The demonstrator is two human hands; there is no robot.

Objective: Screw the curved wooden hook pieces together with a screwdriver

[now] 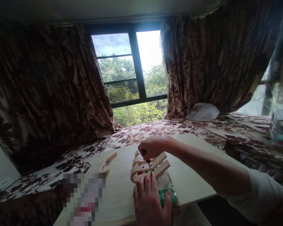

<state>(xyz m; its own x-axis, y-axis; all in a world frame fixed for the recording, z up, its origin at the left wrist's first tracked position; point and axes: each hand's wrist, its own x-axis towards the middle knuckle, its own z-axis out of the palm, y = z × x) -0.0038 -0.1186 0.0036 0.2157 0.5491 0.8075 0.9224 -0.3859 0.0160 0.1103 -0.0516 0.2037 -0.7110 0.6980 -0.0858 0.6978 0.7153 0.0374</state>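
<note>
My right hand [151, 147] is closed around a screwdriver [149, 166], its dark handle mostly hidden in the fist. The shaft points down, and its tip meets a pale curved wooden frame [137, 171] made of several bent strips with dark holes or screws. With fingers stretched out, my left hand [152, 199] lies flat, fingertips against the frame's near strip. Beneath the frame and this hand is a green and white printed packet [164, 185]. To the left, a separate curved wooden piece [108, 164] rests on the pale table [118, 194].
Small dark bits, perhaps screws, lie near the separate wooden piece. A blurred-out patch [85, 201] covers something at the table's left. Behind are a flower-patterned cover [141, 130], a white bag-like bundle [202, 112], curtains [61, 94] and a window [132, 66]. Clear plastic drawers [281, 128] stand far right.
</note>
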